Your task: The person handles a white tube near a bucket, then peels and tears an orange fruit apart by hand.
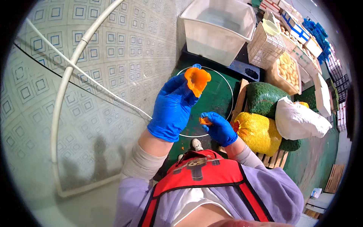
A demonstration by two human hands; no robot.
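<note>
My left hand, in a blue glove, is raised in the middle of the view. Its fingers close around a hollow orange piece with an uneven, wavy rim, like a scooped-out shell; its exact kind I cannot make out. Lower and to the right, my right hand, also blue-gloved, pinches a small orange fragment. The two hands are apart. Beneath them a thin white ring shows against the green floor.
A large white tub holding water stands ahead, beside a stacked crate. Yellowish produce fills a bin at right. Green, yellow and white sacks lie on a pallet. Pipes run along the tiled left wall.
</note>
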